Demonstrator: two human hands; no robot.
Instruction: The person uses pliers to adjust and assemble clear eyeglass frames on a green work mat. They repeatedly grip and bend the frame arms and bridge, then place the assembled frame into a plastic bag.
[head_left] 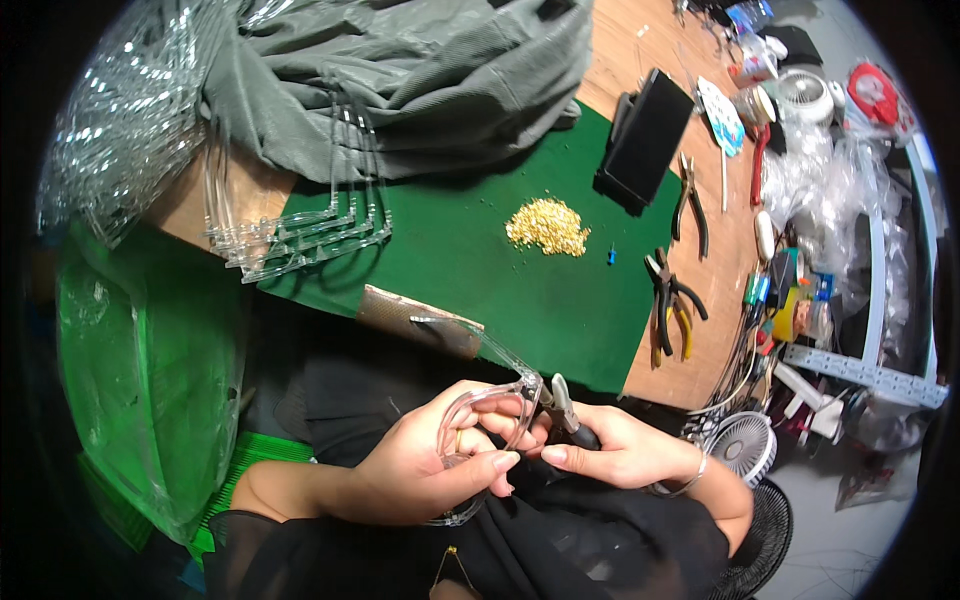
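Observation:
My left hand (400, 475) is closed around a clear plastic eyeglasses frame (505, 357), held over my lap in front of the table edge. One temple of the frame points up and left, past a tan block (385, 318) at the edge. In my right hand (625, 445) is a pair of pliers (563, 402) with dark handles, closed in my fingers. Its jaws are up against the frame's hinge corner; whether they grip anything there I cannot tell. A heap of tiny gold-coloured pieces (548, 228) lies on the green mat (460, 250) beyond.
Several clear frames (320, 240) stand stacked at the mat's left, before a grey cloth (400, 90). A black phone-like slab (648, 140), cutting pliers (688, 210) and two more pliers (668, 305) lie right. Green plastic (140, 370) hangs left; a small fan (742, 447) is right.

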